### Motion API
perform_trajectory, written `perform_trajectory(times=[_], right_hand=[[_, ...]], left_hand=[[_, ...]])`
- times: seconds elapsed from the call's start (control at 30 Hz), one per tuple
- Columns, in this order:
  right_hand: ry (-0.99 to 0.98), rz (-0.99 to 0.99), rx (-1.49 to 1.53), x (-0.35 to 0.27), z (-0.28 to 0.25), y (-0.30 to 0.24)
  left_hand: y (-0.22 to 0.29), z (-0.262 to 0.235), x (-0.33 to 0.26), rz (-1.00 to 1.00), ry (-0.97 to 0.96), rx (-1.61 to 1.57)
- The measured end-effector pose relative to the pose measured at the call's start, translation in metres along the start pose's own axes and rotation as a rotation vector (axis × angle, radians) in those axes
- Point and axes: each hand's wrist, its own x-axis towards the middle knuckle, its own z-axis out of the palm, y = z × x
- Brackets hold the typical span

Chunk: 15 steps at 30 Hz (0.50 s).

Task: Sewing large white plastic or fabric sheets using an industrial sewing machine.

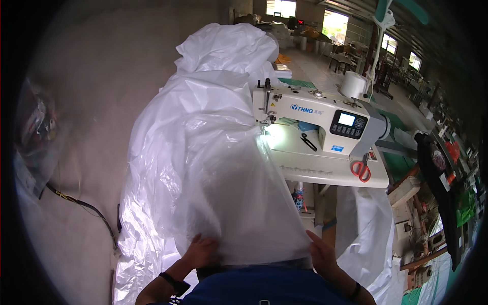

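Note:
A large white translucent plastic sheet (pixel 244 203) runs from under the needle of a white sewing machine (pixel 305 109) down to my lap. My right hand (pixel 321 251) grips its right edge low down, with the thumb on top and the other fingers mostly hidden. At the sheet's lower left, my left hand (pixel 201 250) is closed on the plastic, its fingertips partly covered by it. Between the hands the sheet is stretched fairly flat, while thick folds pile up to the left and behind. The needle area is lit by the machine's lamp.
On the machine bed lie black thread snips (pixel 308 143) and red-handled scissors (pixel 361 169). A white thread cone (pixel 354 85) stands behind the machine. More white plastic (pixel 363 234) hangs at the right. A black cable (pixel 84 204) runs along the floor at left.

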Motion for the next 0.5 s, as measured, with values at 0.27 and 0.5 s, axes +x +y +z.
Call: perform_trajectory(times=[0.27, 0.5], right_hand=[[0.030, 0.047, 0.011, 0.000, -0.001, -0.001], [-0.003, 0.060, 0.051, -0.001, 0.007, 0.005]], left_hand=[[-0.042, 0.008, -0.023, -0.045, -0.094, -0.063], [0.010, -0.085, -0.011, -0.286, -0.415, -0.006]])
